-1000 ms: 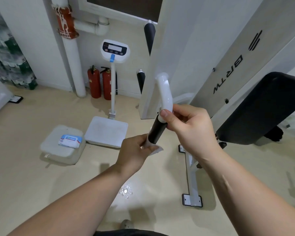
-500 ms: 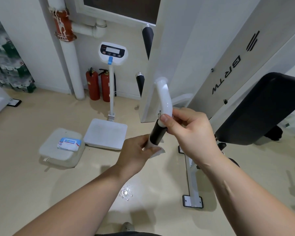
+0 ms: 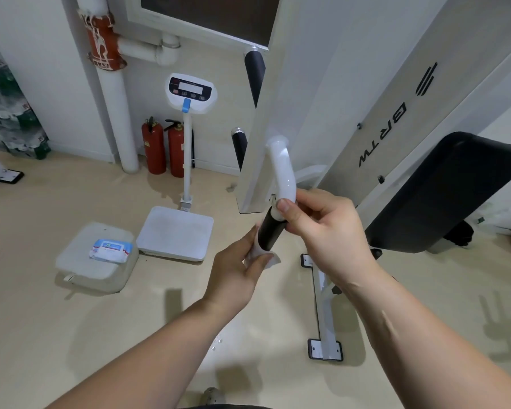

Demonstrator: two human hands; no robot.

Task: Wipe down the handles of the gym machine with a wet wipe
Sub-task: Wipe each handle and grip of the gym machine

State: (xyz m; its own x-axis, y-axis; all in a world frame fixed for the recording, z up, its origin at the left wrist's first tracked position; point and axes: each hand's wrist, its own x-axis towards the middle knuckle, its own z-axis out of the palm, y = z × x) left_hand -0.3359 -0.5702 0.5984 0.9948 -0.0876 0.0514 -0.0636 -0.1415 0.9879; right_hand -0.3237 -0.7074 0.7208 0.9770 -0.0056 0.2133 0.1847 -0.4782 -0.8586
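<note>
Wipe (image 3: pixel 261 258) is mostly buried in the left hand (image 3: pixel 236 273), pinched round the black grip (image 3: pixel 270 233). Right hand (image 3: pixel 322 231) clamps the white bar (image 3: pixel 282 175), covering the joint.

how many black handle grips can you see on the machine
3: one grip held between both hands, one high beside the white upright, one lower beside it. Both far ones are partly hidden; more may be out of sight.

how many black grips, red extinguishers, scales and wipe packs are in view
black grips: 3
red extinguishers: 2
scales: 1
wipe packs: 1
total: 7
</note>
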